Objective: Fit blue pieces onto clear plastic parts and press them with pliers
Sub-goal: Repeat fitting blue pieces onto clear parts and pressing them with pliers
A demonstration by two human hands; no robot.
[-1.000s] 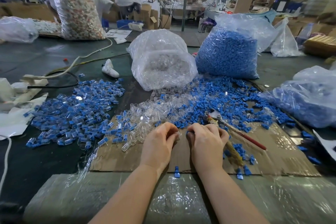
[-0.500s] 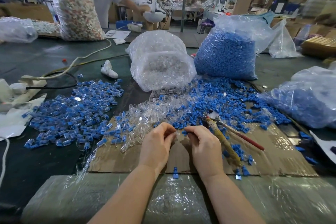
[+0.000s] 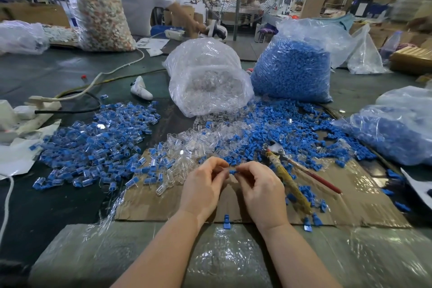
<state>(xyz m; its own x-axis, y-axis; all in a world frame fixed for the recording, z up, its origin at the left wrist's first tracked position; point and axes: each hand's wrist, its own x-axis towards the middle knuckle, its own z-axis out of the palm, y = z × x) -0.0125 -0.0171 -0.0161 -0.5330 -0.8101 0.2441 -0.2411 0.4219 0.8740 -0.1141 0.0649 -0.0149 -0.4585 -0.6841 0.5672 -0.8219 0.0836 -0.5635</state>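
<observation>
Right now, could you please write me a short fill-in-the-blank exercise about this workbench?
1. The right hand pinches a small ____ piece.
2. The pliers lie on the cardboard, to the ____ of both hands.
3. The bag of clear parts stands to the ____ of the bag of blue pieces.

Missing words: blue; right; left
</observation>
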